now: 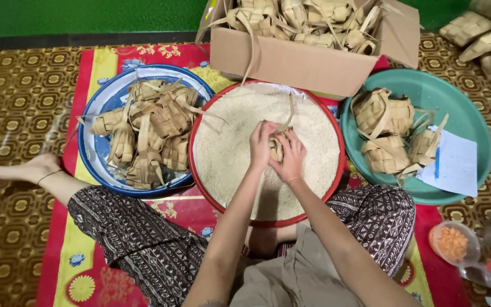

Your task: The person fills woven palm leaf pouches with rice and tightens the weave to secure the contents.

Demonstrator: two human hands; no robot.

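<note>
A red-rimmed round tray (200, 187) full of white rice sits in front of me. Over its middle my left hand (261, 144) and my right hand (291, 156) are cupped together around a small woven palm-leaf pouch (278, 149). A loose leaf strip (289, 116) rises from the pouch. The pouch is mostly hidden between my fingers, right at the rice surface.
A blue tray (95, 156) at left holds several woven pouches. A green basin (461, 113) at right holds three pouches and a white paper with a pen. A cardboard box (302, 65) of pouches stands behind. My crossed legs frame the rice tray; a small container of orange grains (452, 243) lies lower right.
</note>
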